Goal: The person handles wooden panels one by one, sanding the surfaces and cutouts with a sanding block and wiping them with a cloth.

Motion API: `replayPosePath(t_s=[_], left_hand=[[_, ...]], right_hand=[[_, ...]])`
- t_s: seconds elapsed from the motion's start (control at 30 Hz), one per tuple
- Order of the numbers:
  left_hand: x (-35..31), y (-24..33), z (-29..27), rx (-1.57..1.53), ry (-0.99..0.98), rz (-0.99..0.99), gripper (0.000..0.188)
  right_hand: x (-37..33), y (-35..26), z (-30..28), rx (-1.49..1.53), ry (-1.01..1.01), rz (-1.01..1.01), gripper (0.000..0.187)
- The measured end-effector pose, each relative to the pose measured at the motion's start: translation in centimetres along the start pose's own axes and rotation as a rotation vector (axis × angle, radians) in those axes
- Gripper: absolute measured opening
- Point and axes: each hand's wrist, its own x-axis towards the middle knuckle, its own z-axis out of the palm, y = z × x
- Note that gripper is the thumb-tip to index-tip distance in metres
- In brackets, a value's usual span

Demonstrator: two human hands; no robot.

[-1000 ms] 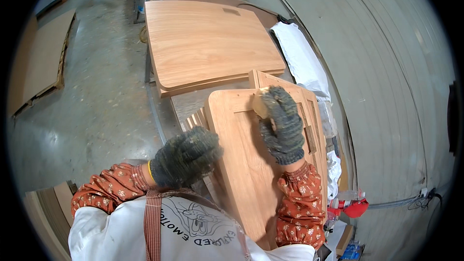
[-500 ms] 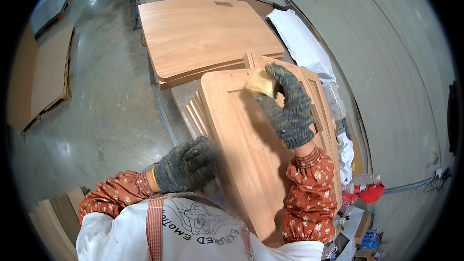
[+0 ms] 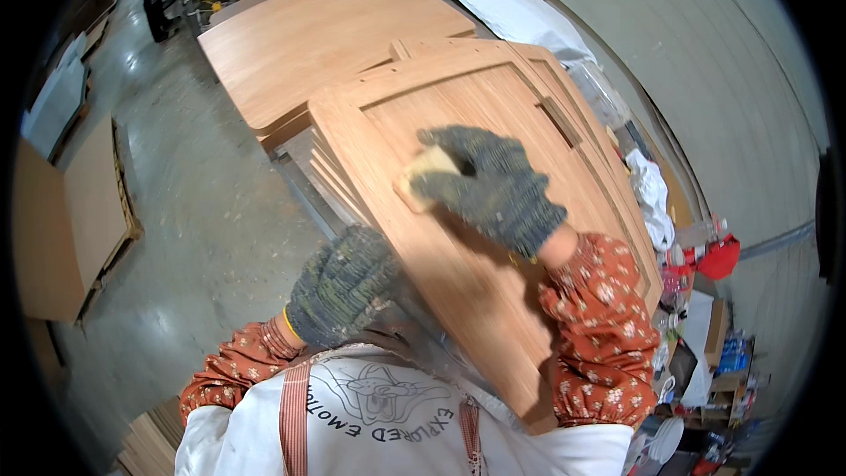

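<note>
A light wooden panel (image 3: 467,251) with a routed groove and a slot lies tilted in front of me, on top of other panels. My right hand (image 3: 489,185), in a dark knitted glove, is closed on a pale yellow sponge-like block (image 3: 426,178). The block is pressed to the panel's face near its left margin; its underside is hidden. My left hand (image 3: 344,286), gloved alike, is at the panel's left edge with fingers curled together. Its fingertips are turned out of sight, so what they grip is hidden.
More wooden panels (image 3: 326,44) lie stacked beyond. Edges of several boards (image 3: 339,181) show under the near panel. White sheeting (image 3: 515,9), a plastic bag (image 3: 649,198) and a red object (image 3: 718,256) line the right side. Cardboard (image 3: 92,211) stands on the floor at left.
My right hand has moved the block from near the panel's far edge down along its left margin. The view has swung right. My left hand stays by the panel's left edge.
</note>
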Motion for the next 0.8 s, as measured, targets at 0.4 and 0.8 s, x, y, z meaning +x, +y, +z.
replayPosePath(t_s=[0.4,0.8], left_hand=[[4.2,-2.7,-2.0,-0.046,0.283,0.254,0.065],[10.2,-0.7,-4.2,0.081,-0.02,0.598,0.083]], right_hand=[[-27.9,-7.5,-8.7,-0.26,-0.136,0.378,0.051],[-47.9,-2.5,-10.1,-0.831,0.568,1.358,0.06]])
